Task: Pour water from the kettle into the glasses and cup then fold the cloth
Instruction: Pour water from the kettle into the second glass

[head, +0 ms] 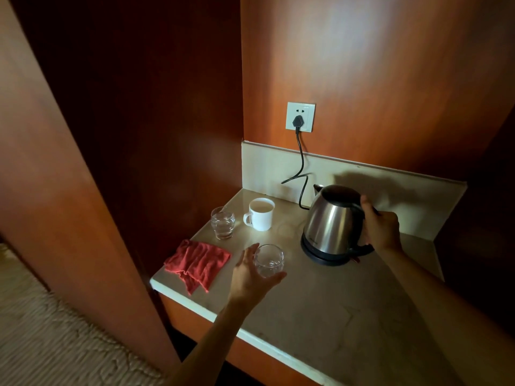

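Note:
A steel kettle (331, 224) with a black lid sits on its black base at the back right of the counter. My right hand (380, 224) is wrapped around its handle. My left hand (250, 277) cups a clear glass (269, 259) standing on the counter in front of the kettle. A second glass (222, 222) holding water stands at the back left. Beside it is a white cup (261, 214) filled with liquid. A red cloth (198, 263) lies crumpled near the counter's left front corner.
The pale counter (334, 302) fills a wooden alcove, with panels at left and behind. A black cord (302, 165) runs from the kettle base up to a wall socket (300, 117). Carpet lies below on the left.

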`<state>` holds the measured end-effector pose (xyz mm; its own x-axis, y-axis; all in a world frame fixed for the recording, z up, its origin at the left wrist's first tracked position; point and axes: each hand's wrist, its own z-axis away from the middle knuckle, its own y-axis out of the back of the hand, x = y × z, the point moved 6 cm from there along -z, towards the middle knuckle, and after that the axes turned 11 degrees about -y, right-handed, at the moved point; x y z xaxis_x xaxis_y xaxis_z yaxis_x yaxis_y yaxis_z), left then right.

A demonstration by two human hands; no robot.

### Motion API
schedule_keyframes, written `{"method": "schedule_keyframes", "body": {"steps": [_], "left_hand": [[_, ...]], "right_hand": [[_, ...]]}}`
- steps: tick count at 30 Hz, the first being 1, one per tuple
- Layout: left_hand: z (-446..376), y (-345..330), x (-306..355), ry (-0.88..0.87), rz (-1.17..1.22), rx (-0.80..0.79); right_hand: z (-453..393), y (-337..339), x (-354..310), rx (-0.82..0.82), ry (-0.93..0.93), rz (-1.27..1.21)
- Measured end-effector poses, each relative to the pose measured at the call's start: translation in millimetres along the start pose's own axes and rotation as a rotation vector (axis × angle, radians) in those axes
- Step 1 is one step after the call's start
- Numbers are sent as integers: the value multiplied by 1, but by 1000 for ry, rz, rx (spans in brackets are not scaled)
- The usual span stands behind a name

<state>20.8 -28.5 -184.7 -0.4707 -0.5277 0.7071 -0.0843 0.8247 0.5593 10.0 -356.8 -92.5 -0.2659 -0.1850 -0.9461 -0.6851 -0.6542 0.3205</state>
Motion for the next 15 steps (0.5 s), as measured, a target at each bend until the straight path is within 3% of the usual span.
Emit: {"method": "schedule_keyframes", "body": {"steps": [6,15], "left_hand": [[4,5,-2,-46,26,81],[2,5,-9,-76,63,5]], "right_hand": [[-3,0,1,3,-8,1],[8,-7,-15,29,4,-29]]}}
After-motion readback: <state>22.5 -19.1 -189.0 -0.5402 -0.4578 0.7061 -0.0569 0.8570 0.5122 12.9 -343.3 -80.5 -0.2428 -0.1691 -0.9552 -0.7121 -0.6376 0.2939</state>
